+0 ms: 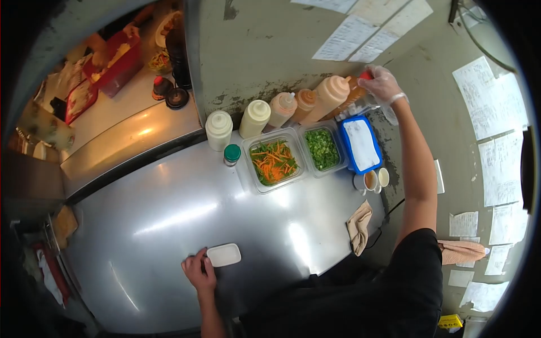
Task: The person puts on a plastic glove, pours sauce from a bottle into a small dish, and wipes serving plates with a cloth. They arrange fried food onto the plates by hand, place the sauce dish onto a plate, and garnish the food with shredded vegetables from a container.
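Observation:
My left hand (200, 271) is bare and rests at the left end of a small white rectangular dish (224, 255) on the steel counter (169, 242), its fingers apart and touching the rim. At the back right my right hand (381, 84), in a clear plastic glove, is closed round the red top (367, 75) of an orange-brown bottle (354, 93). That bottle stands at the end of a row of squeeze bottles (256, 115) along the wall.
Tubs of carrot shreds (274, 163) and chopped greens (322, 149), a blue-rimmed box (362, 145), cups (366, 181) and a green-capped jar (231, 154) stand before the bottles. A folded cloth (359, 226) lies right. Beyond the opening, another person's hands (101, 53) work at a red bin.

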`<state>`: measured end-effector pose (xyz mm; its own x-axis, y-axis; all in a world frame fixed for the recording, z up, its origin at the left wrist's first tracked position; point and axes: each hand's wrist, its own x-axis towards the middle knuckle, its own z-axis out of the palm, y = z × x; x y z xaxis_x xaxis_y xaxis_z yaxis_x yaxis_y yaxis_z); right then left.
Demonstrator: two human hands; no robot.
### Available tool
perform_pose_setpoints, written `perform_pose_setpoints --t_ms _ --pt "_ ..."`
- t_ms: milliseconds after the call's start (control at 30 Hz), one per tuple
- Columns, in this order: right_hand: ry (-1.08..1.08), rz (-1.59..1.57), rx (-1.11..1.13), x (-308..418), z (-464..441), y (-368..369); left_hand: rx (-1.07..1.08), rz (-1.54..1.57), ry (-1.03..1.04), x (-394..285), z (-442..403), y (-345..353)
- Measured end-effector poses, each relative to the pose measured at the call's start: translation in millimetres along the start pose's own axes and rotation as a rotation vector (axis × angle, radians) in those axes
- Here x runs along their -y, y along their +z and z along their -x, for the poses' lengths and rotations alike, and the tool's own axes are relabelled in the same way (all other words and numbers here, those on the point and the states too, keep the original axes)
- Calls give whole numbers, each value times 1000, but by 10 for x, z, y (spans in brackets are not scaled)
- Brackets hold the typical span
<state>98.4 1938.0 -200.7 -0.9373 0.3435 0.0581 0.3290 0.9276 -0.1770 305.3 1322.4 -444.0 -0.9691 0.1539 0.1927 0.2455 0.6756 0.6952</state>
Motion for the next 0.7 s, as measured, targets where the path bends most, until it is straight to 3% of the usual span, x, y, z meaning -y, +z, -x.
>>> perform_pose_setpoints --t_ms 100,333,533,700 --pt "59 -66 57 -30 -12 -79 -26 -1 -24 -31 50 -17" --pt "-123 76 -95 -224 56 -43 -72 -14 -36 -82 76 -24" --pt "-342 110 35 -295 88 -248 -59 -46 -84 -99 101 -1" --pt "-453 327 189 -147 50 -467 -63 -55 -105 -107 74 23"
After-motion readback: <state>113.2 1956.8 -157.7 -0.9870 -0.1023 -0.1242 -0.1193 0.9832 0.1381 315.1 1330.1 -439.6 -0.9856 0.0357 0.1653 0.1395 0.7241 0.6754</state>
